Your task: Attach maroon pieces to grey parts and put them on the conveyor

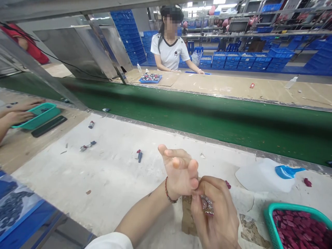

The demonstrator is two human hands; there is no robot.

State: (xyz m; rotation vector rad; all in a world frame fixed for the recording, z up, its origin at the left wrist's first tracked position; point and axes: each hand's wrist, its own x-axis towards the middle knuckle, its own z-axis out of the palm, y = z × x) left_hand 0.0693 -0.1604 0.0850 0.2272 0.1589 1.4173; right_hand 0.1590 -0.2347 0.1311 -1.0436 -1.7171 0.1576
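Observation:
My left hand [180, 173] is raised over the white work surface, palm turned up, its fingers loosely curled and apart. A beaded bracelet [169, 192] circles that wrist. My right hand [218, 207] is closed beside it, thumb and forefinger pinched together against the edge of my left palm. What the pinch holds, if anything, is too small to make out. A glittery patterned piece [206, 204] shows between the right thumb and fingers; whether it is held or lies behind cannot be told. A dark red piece [228, 184] lies just past the right knuckles.
A teal basket [269, 221] of dark red pieces stands at right, near a white bottle with a blue nozzle [264, 174]. Small parts [139, 156] lie left. Beyond runs a green conveyor [181, 110]. A co-worker's hands reach into another teal basket [53, 111]; another person sits opposite.

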